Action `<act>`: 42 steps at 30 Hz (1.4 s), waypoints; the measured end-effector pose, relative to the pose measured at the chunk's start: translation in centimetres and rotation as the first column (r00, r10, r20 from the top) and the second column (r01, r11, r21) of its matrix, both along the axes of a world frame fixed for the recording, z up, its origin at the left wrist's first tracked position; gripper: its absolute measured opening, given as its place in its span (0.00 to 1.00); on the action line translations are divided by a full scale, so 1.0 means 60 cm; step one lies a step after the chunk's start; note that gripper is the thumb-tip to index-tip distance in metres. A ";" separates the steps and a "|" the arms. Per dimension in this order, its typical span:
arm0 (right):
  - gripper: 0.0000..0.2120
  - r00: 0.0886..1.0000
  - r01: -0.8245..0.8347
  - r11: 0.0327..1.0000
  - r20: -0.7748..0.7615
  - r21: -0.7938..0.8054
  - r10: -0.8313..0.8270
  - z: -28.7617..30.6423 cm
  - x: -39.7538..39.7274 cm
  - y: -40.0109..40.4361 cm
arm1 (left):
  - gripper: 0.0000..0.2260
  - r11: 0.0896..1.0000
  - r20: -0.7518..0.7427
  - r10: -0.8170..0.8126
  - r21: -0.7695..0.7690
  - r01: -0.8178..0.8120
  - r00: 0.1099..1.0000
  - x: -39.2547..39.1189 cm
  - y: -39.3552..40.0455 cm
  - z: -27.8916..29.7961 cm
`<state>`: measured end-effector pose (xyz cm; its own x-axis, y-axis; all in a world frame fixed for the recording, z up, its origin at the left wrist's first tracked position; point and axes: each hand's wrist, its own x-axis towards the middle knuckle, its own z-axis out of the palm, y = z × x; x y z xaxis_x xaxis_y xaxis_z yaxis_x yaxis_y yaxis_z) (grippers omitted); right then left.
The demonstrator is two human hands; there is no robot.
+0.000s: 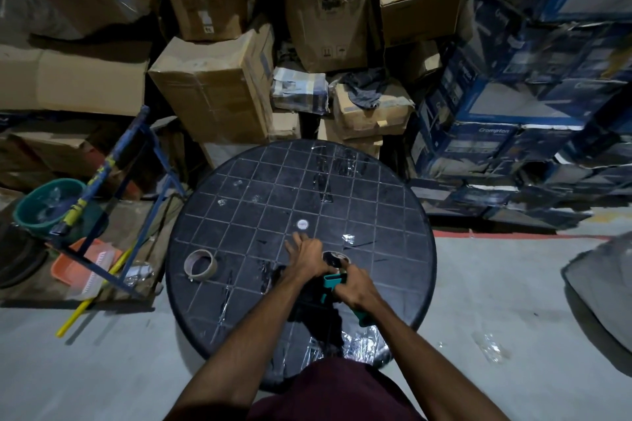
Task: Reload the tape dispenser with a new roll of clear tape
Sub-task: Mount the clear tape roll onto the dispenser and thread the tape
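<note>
On the round black table (393, 202), its top moulded in a square grid, both hands work a teal plastic tape dispenser (331, 284). Right hand (355, 287) grips the handle; left hand (307, 258) rests beside the glossy clear tape roll (336, 258), fingers extended. A bare cardboard core (200, 264) lies well apart, leftward.

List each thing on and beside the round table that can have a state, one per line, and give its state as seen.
Tape dispenser: teal, held over the table, roll on its front.
Left hand: fingers spread, resting by the dispenser's roll.
Right hand: grips the dispenser's handle.
Cardboard tape core: lying flat on the table, apart from the hands.
Round table: upright, tape scraps stuck on it.
Green basket: on the floor, upright.
</note>
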<state>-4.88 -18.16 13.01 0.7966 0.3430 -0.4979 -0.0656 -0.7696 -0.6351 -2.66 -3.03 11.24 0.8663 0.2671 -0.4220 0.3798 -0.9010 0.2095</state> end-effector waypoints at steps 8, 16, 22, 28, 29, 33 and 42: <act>0.17 1.000 -0.021 1.000 -0.005 -0.002 0.021 -0.012 0.001 0.004 | 0.32 0.999 -0.118 -0.019 -0.052 0.013 0.993 0.004 0.006 -0.008; 0.18 1.000 0.011 1.000 0.005 -0.026 -0.011 -0.030 0.008 0.016 | 0.18 0.997 -0.139 -0.043 -0.066 0.034 0.989 0.014 -0.011 0.007; 0.14 1.000 0.031 0.999 0.004 -0.014 -0.031 -0.033 0.012 0.020 | 0.10 0.995 -0.151 0.035 -0.092 -0.049 0.988 0.013 -0.006 0.015; 0.13 0.999 -0.007 1.000 0.033 -0.018 0.007 -0.029 0.015 0.028 | 0.11 0.995 -0.170 0.033 -0.085 -0.048 0.985 0.014 0.004 0.018; 0.13 0.999 -0.017 1.000 0.045 -0.024 0.018 -0.029 0.016 0.029 | 0.13 0.996 -0.170 0.032 -0.077 -0.045 0.985 0.014 0.004 0.020; 0.20 0.997 -0.022 1.000 0.074 -0.011 0.023 -0.028 0.025 0.031 | 0.19 0.990 -0.167 0.066 -0.113 -0.085 0.984 0.015 0.010 0.013; 0.50 0.966 -0.072 0.993 0.255 0.095 0.046 -0.030 0.040 0.026 | 0.16 0.971 0.052 0.139 -0.202 -0.126 0.989 0.014 0.035 0.017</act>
<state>-2.47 -16.59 11.21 0.8687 0.4317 -0.2431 0.1505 -0.6973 -0.7008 -1.80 -0.94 12.23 0.8563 0.2983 -0.4216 0.4725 -0.7821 0.4062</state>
